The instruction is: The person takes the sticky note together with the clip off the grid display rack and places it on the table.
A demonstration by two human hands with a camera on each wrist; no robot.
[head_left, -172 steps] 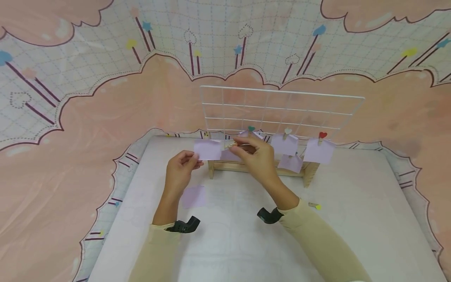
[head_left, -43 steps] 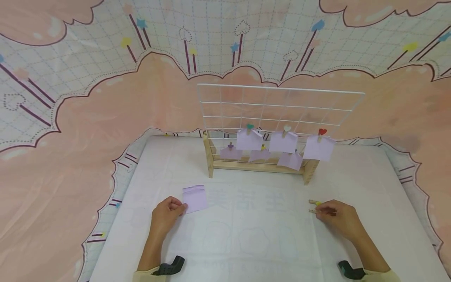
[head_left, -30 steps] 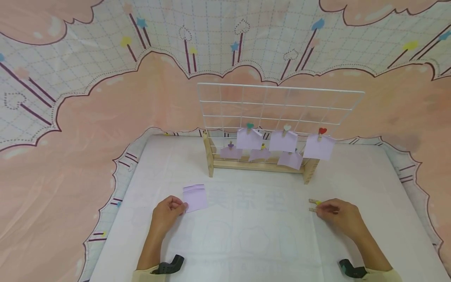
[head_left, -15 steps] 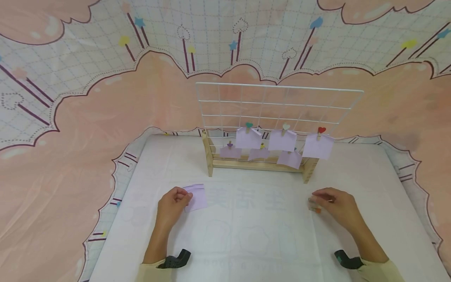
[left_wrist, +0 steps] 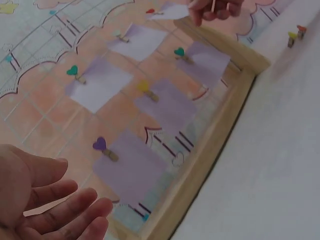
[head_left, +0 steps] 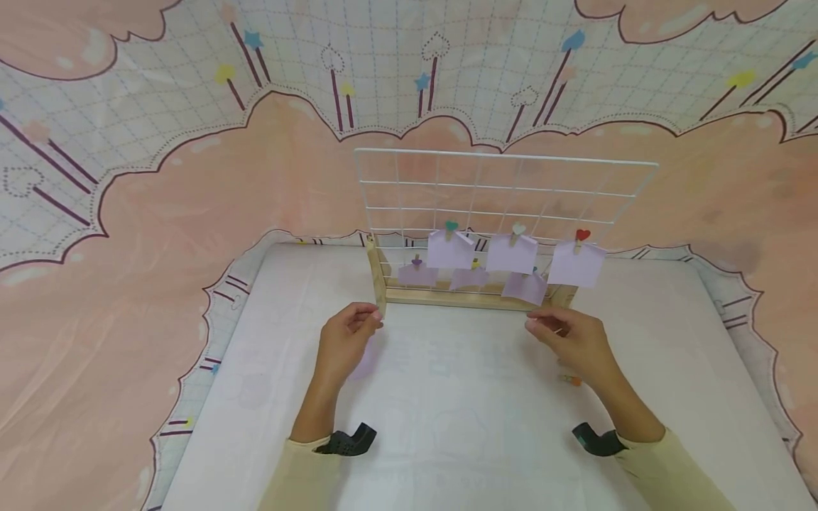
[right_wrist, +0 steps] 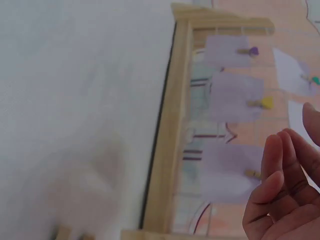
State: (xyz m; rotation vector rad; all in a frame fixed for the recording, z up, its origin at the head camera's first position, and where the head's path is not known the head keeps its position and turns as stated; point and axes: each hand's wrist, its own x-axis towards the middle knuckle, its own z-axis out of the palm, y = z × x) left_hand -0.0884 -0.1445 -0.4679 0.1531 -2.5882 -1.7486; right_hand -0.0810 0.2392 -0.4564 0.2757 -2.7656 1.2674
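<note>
My left hand [head_left: 345, 344] is raised by the rack's left foot, fingers loosely bent and holding nothing, as the left wrist view shows. Lilac paper notes [head_left: 363, 362] lie on the table partly behind it. Opposite, my right hand [head_left: 571, 344] hovers before the rack's right end, its fingers relaxed with nothing between them. Below it on the table are a clothespin with an orange heart [left_wrist: 301, 31] and one with a yellow heart [left_wrist: 291, 39]. Several lilac notes hang by heart clothespins on the white wire grid [head_left: 505, 188], including a note with a red heart clip [head_left: 577, 264].
The grid stands in a wooden base [head_left: 460, 299] at the back of the white table [head_left: 447, 426]. A patterned cloth [head_left: 224, 191] hangs behind and runs around the table edges. Black wrist cameras [head_left: 348, 441] sit at both cuffs.
A note from my left hand was laid on the table note, and a clothespin from my right hand beside the other. Both hands have since let go and moved forward and inward toward the rack.
</note>
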